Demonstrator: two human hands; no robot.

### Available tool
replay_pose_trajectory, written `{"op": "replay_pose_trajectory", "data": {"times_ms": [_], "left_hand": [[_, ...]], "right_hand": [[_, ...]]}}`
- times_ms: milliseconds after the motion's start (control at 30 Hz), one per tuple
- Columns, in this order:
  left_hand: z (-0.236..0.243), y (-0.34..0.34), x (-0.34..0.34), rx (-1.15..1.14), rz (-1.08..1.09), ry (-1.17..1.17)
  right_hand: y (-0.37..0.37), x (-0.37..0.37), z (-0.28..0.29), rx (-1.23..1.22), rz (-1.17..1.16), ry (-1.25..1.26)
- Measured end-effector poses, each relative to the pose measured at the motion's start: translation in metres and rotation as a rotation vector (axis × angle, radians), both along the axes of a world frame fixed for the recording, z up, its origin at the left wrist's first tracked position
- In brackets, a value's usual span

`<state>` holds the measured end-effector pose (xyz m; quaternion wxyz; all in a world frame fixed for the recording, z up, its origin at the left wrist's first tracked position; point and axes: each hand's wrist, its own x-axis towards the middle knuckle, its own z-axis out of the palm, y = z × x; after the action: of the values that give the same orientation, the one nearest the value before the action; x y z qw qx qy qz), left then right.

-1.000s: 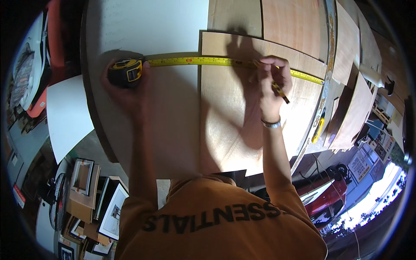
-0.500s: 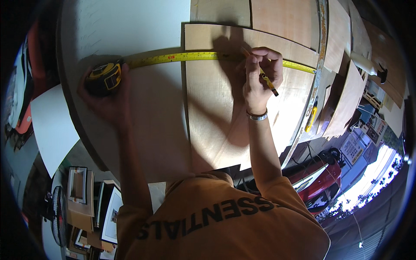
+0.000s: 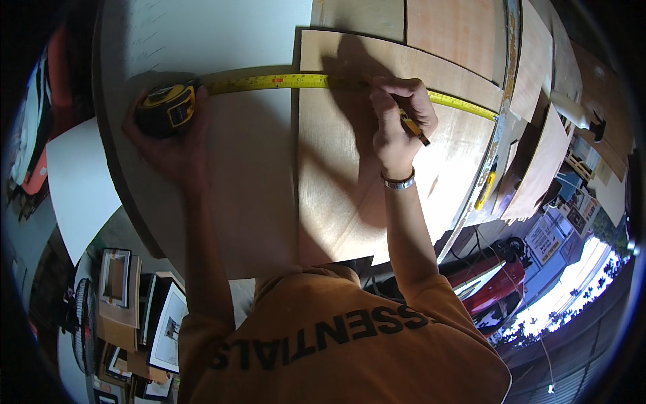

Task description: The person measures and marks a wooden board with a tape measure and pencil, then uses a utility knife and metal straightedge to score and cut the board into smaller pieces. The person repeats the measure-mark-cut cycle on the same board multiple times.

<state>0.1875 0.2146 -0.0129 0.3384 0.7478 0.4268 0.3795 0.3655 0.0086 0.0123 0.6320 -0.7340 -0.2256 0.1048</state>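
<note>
My left hand (image 3: 171,151) is closed round a black-and-yellow tape measure (image 3: 166,110) on the left of the board. Its yellow blade (image 3: 299,81) stretches rightward across a pale board (image 3: 222,40) and a plywood sheet (image 3: 336,229), ending at a worn metal strip (image 3: 508,67). My right hand (image 3: 397,124) grips a yellow-and-black pencil (image 3: 417,133), its fingertips resting at the blade and hiding part of it; the pencil's point cannot be made out. Strong light falls on the plywood's right part, with my hand's shadow beside it.
A yellow utility knife (image 3: 486,190) lies by the strip. More plywood sheets (image 3: 531,60) and a white bottle (image 3: 568,108) are at the right. A white sheet (image 3: 77,175) is at the left; picture frames (image 3: 116,276) and a fan (image 3: 84,326) are below it. A red vehicle (image 3: 494,296) stands beyond.
The view has shifted, so both hands appear farther left than a second ago. My right fingers and pencil have lowered onto the blade; my left hand still holds the case.
</note>
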Motion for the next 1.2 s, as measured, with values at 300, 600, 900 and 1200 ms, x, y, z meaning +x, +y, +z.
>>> {"op": "replay_pose_trajectory", "data": {"times_ms": [300,600,900,1200], "left_hand": [[-0.006,0.000,0.002,-0.009,0.003,-0.008],[-0.006,0.003,0.000,0.046,-0.007,0.017],[-0.003,0.000,0.002,0.062,0.011,0.072],[-0.002,0.001,0.001,0.053,0.012,0.061]], "right_hand": [[-0.011,0.007,0.003,-0.014,-0.103,-0.008],[-0.011,0.006,-0.002,-0.011,-0.036,-0.026],[-0.013,0.012,0.003,0.105,-0.142,0.098],[-0.013,0.013,0.002,-0.034,0.022,-0.045]]}}
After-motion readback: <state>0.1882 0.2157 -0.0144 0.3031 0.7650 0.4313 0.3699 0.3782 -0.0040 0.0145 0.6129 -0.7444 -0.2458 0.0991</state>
